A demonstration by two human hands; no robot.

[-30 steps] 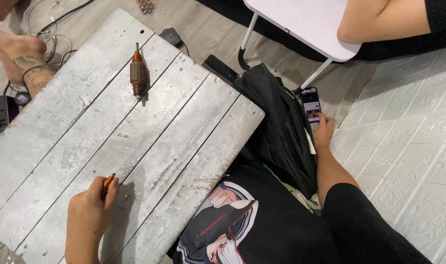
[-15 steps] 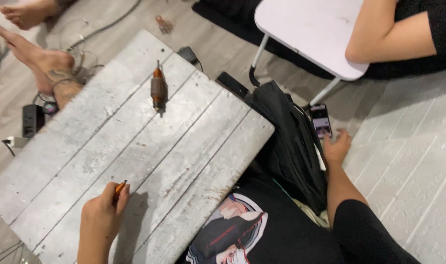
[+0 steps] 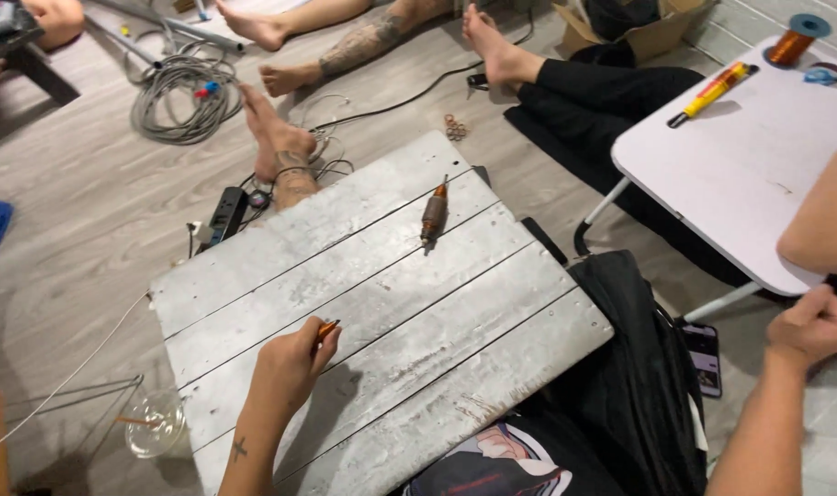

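Note:
My left hand (image 3: 288, 369) rests on the grey plank tabletop (image 3: 409, 340) and grips a small orange-brown piece (image 3: 327, 328) between thumb and fingers. At the table's far side lies a brown rotary hand tool (image 3: 434, 214), apart from both hands. My right hand (image 3: 815, 323) is raised at the right, fingers curled into a loose fist with nothing seen in it, just under the edge of a white folding table (image 3: 749, 174). A phone (image 3: 704, 356) lies on the floor below it.
A black bag (image 3: 634, 386) leans beside the table. Other people's bare feet (image 3: 276, 147), a coiled grey cable (image 3: 184, 96) and a power strip (image 3: 225, 213) lie beyond. The white table holds a yellow-handled tool (image 3: 712, 92) and a copper wire spool (image 3: 792, 41). A clear plastic cup (image 3: 154, 422) sits at the left.
The view has tilted up and away, showing more floor and the white table. My right hand has lifted off the phone on the floor and risen to the right. My left hand stays put.

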